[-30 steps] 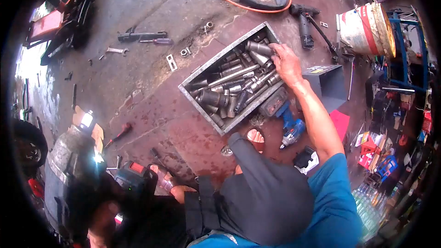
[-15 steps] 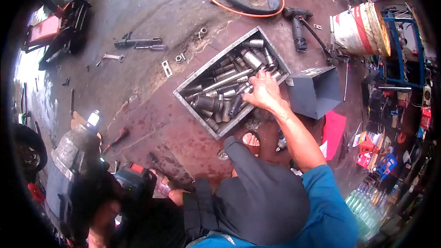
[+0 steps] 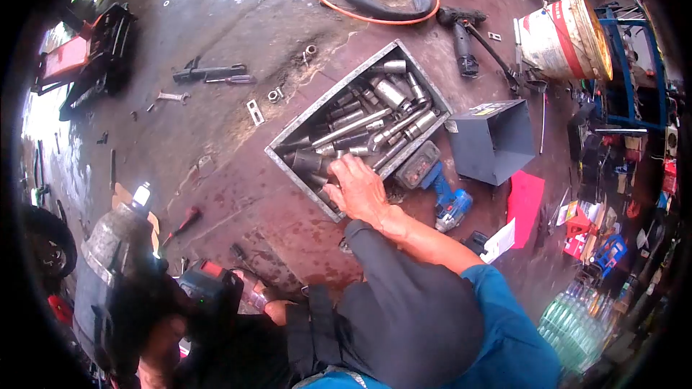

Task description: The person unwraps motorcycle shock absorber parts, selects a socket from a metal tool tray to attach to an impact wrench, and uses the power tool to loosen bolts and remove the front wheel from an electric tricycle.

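Note:
My right hand (image 3: 358, 189) reaches over the near side of a metal box (image 3: 294, 127). Its fingers are bent but apart, touching the sockets (image 3: 308, 161) at the box's lower left, and I see nothing held between them. Steel sockets and extension bars (image 3: 353, 127) in several sizes lie jumbled in the box. At the lower left, my left hand (image 3: 166, 338) is wrapped around the grip of a large cordless impact wrench (image 3: 108, 259). Shadow covers most of its fingers. The wrench's nose points up, and its battery (image 3: 209, 288) is toward my legs.
A blue cordless drill (image 3: 448, 202) lies beside the box, near an open grey case (image 3: 497, 144). Another power tool (image 3: 465, 43), a white bucket (image 3: 566, 39) and a rubber tube (image 3: 382, 7) sit beyond. A screwdriver (image 3: 231, 79) and wrench (image 3: 173, 96) lie left.
My right hand has moved left and nearer, from the box's right part to its lower left corner. The blue drill has come into sight. My left hand still holds the impact wrench.

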`<state>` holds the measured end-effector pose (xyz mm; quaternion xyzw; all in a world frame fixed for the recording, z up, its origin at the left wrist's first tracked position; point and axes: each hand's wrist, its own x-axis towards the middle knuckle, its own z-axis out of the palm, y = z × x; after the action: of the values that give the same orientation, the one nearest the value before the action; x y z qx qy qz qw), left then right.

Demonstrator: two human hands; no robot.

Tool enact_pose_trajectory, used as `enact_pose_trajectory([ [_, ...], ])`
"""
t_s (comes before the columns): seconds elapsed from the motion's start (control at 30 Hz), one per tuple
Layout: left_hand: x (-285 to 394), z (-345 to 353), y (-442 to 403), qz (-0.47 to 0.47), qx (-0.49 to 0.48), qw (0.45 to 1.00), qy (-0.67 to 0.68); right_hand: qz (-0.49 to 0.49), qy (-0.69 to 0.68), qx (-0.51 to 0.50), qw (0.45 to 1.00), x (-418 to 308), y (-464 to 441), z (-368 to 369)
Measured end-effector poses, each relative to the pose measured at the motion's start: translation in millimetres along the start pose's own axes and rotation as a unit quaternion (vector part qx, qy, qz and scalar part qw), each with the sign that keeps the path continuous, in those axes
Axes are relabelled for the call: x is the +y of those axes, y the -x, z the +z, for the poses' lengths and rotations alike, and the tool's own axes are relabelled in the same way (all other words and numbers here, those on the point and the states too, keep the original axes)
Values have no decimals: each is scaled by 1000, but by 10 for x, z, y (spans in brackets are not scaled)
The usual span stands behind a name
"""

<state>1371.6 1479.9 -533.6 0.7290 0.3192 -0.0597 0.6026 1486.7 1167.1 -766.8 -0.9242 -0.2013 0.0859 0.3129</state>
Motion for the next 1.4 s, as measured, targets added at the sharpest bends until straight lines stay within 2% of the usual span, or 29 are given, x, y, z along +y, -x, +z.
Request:
enact_pose_trajectory([
  [0.1, 89, -12, -33, -20, -30, 999, -29, 23, 32, -3, 999, 43, -49, 83],
  [0.2, 70, -51, -49, -25, -55, 998, -27, -25, 19, -43, 999, 231, -271, -57],
  [0.23, 59, -69, -38, -22, -60, 998, -23, -24, 104, -100, 989, 221, -334, -150],
  [0.27, 37, -96, -31, -17, -68, 997, -18, -50, 100, -75, 991, 289, -355, -213],
  [0.3, 29, -110, -9, -15, -72, 997, -13, -16, 128, -130, 983, 356, -429, -304],
  [0.37, 19, -144, 22, -12, -74, 997, -8, -15, 218, -128, 967, 558, -585, -518],
  [0.4, 23, -154, 33, -12, -75, 997, -10, 30, 210, -121, 970, 669, -679, -629],
  [0.43, 20, -164, 44, -14, -74, 997, -8, 76, 226, -63, 969, 725, -690, -759],
  [0.47, 24, -185, 62, -14, -75, 997, -6, 53, 220, 45, 973, 894, -682, -783],
  [0.5, 12, -175, 65, -16, -77, 997, -4, 21, 272, 155, 949, 835, -711, -830],
  [0.6, 26, -185, 94, -17, -77, 997, -1, -56, 202, 73, 975, 540, -616, -741],
  [0.67, 15, -167, 106, -19, -79, 997, -1, -82, 112, -190, 972, 124, -471, -596],
  [0.73, 12, -156, 115, -20, -80, 997, 0, -180, 192, -200, 944, 198, -311, -288],
  [0.77, 5, -156, 114, -21, -81, 996, 0, -121, 183, -270, 938, 196, -390, -283],
  [0.8, 6, -158, 125, -22, -80, 997, 0, -209, 193, -224, 932, 362, -450, -286],
  [0.87, 0, -171, 157, -25, -76, 997, 2, -197, 282, -197, 918, 682, -647, -375],
  [0.93, 16, -207, 183, -31, -73, 997, 3, -182, 301, -139, 926, 849, -724, -643],
  [1.03, -24, -151, 132, -35, -74, 997, 9, -125, 253, -49, 958, 724, -608, -817],
  [1.13, -34, -131, 101, -41, -75, 996, 15, 23, 256, -129, 958, 704, -514, -888],
  [1.17, -36, -117, 82, -41, -76, 996, 16, 30, 225, -152, 962, 671, -475, -875],
  [1.2, -37, -105, 70, -42, -79, 996, 15, 0, 224, -152, 963, 584, -423, -845],
  [1.27, -28, -87, 53, -43, -83, 996, 11, 9, 232, -215, 949, 351, -376, -723],
  [1.33, -18, -81, 44, -42, -84, 995, 12, -63, 158, -223, 960, 215, -338, -578],
  [1.37, -17, -82, 50, -42, -85, 995, 11, -133, 147, -177, 964, 259, -298, -455],
  [1.4, -21, -84, 42, -43, -86, 995, 12, -139, 141, -189, 962, 277, -294, -380],
])
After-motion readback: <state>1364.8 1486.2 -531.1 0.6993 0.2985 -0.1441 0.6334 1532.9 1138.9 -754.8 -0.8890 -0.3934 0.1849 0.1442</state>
